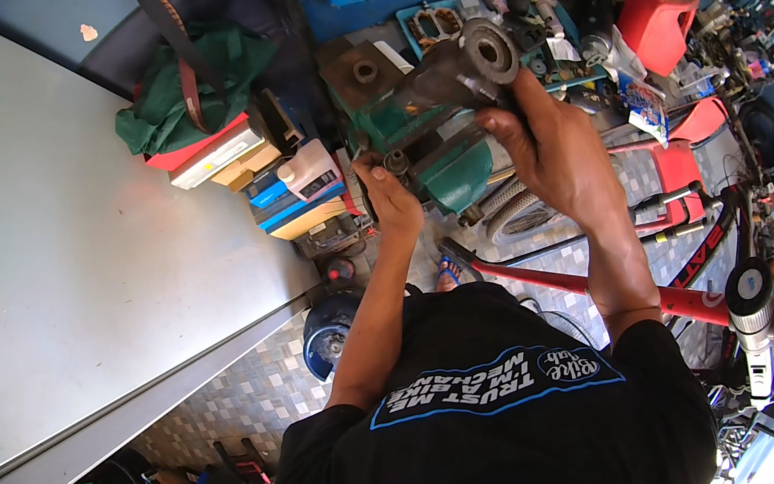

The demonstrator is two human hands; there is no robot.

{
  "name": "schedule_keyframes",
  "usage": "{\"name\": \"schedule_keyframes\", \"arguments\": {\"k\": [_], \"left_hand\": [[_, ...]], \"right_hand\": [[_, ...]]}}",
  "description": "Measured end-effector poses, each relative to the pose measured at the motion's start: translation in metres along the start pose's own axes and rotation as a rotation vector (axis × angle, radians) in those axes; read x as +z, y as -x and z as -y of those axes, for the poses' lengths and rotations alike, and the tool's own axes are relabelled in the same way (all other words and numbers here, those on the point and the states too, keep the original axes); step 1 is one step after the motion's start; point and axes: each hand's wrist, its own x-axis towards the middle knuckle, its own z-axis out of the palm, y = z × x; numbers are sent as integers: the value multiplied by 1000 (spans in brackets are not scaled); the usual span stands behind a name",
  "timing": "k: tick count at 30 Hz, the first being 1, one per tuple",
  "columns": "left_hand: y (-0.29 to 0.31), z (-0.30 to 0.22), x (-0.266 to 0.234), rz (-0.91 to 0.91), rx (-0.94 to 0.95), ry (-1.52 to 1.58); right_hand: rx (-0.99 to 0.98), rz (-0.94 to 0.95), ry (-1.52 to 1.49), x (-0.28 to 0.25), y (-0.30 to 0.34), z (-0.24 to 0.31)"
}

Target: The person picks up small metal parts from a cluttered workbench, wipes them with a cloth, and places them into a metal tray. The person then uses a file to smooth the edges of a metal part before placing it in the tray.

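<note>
My right hand [560, 154] grips a dark, greasy metal part [447, 75] with a thick body and a round, ring-shaped end with a hole. Its thumb and fingers press around that round end. The part is above a green bench vise [460, 178] and hides some of it; whether the two touch, I cannot tell. At the vise's left side is my left hand [391, 203], fingers curled next to a small round metal knob [397, 161]. What those fingers hold, if anything, is hidden.
Behind the vise lies a blue tray [413, 20] with pedals and tools. A red jug [658, 19] stands at the back right. Stacked boxes [301, 210] and a white bottle [307, 169] are at the left. On the right, a red bicycle frame [555, 281] extends close to my right forearm.
</note>
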Motion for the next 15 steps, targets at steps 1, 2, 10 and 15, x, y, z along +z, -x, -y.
{"name": "schedule_keyframes", "arguments": {"k": [1,2,10,15], "left_hand": [[0,3,2,-25,17,10],[-1,6,4,-49,35,20],[-2,6,3,6,-21,14],[1,18,-2,76,-102,58]], "right_hand": [[-15,17,28,1,2,8],[-30,33,55,1,3,15],[22,317,279,35,9,1],[-34,84,177,-4,-8,27]]}}
